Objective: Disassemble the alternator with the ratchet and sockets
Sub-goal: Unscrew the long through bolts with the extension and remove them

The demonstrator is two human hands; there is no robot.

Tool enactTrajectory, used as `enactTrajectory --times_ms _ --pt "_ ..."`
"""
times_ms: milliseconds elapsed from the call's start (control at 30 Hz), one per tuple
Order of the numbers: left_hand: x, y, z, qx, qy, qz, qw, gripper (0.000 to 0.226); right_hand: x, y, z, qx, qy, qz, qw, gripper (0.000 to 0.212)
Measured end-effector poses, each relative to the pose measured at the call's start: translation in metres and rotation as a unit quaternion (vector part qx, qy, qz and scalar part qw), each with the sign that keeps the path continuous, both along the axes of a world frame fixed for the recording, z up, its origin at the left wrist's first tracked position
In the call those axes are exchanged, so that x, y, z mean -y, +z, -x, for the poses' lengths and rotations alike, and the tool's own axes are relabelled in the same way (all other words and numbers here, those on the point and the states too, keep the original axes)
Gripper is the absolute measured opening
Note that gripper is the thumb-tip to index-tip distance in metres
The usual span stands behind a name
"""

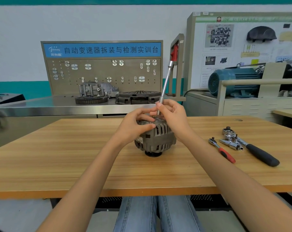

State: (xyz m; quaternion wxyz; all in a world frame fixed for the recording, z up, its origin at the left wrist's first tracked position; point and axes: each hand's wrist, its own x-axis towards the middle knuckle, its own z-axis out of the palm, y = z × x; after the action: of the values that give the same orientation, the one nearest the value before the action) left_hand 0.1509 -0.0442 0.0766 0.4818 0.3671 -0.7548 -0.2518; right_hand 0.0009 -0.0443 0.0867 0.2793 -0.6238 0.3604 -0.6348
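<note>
A grey alternator (156, 139) stands pulley-down in the middle of the wooden table (75, 156). My left hand (135, 126) grips its top left edge, thumb along the finned housing. My right hand (171, 114) pinches the lower shaft of a long silver driver with a red handle (166, 79), which leans up and to the right. The driver's tip meets the alternator's top, where my fingers hide the contact point.
To the right on the table lie a small red-handled ratchet (223, 150), a chrome ratchet with sockets (230, 139) and a large black-handled ratchet (259, 154). Behind the table stands a steel bench with a pegboard (101, 72), clutch parts (137, 97) and a blue motor (234, 81).
</note>
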Motion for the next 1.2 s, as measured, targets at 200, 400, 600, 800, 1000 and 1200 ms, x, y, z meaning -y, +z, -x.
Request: enactTrajectory --times_ms 200,400,600,800,1000,1200 --pt "-0.002 -0.002 0.004 0.0 0.037 0.03 0.999 0.037 0.001 -0.003 0.003 0.023 0.014 -0.006 1.0 0.008" --pt "-0.009 0.011 0.01 -0.016 0.079 0.056 0.995 0.027 0.001 -0.007 0.004 0.024 -0.001 -0.008 1.0 0.006" --pt "-0.001 0.044 -0.003 -0.093 0.128 0.036 0.987 0.022 -0.001 -0.008 -0.001 0.032 0.014 -0.013 0.999 0.006" --pt "0.029 0.009 -0.05 -0.07 0.201 -0.121 0.97 0.024 0.0 -0.006 -0.005 -0.023 0.005 -0.033 0.999 0.023" --pt "0.061 -0.052 -0.081 0.066 0.279 -0.157 0.945 0.008 0.004 0.001 -0.003 0.023 0.019 -0.097 0.995 0.016" --pt "0.084 -0.075 -0.079 0.085 0.281 -0.183 0.938 0.006 0.005 0.02 0.016 0.065 0.06 -0.133 0.987 0.016"
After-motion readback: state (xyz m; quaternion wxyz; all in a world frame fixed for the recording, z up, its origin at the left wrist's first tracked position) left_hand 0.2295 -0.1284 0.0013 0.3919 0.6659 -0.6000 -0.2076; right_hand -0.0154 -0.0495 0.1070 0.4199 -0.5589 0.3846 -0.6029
